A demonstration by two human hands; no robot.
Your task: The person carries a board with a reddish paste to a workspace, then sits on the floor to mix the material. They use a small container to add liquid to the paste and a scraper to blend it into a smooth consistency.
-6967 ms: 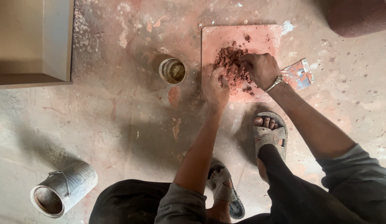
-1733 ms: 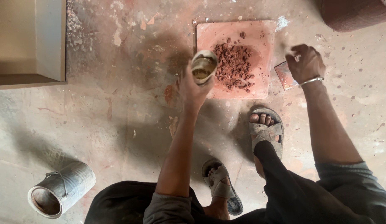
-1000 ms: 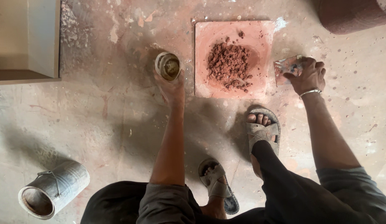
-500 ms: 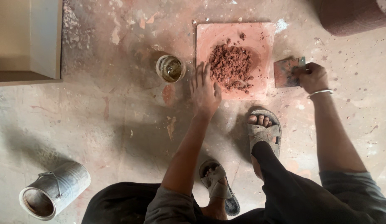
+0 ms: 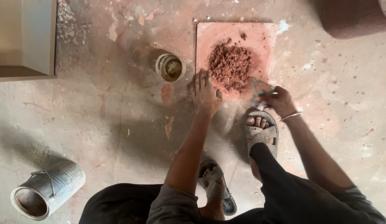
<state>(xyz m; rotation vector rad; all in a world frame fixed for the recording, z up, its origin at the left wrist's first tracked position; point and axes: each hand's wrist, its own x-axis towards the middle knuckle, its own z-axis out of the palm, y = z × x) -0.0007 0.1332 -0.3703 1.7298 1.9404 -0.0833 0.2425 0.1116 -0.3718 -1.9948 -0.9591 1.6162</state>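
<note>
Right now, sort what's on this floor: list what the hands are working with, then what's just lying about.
In use:
- left hand, flat by the slab's edge
- right hand, holding a small flat scraper
- reddish slab
- heap of red clay on it
- small cup beside the slab

Lying about:
- metal can on its side
- wooden box
- dark round object, top right
</note>
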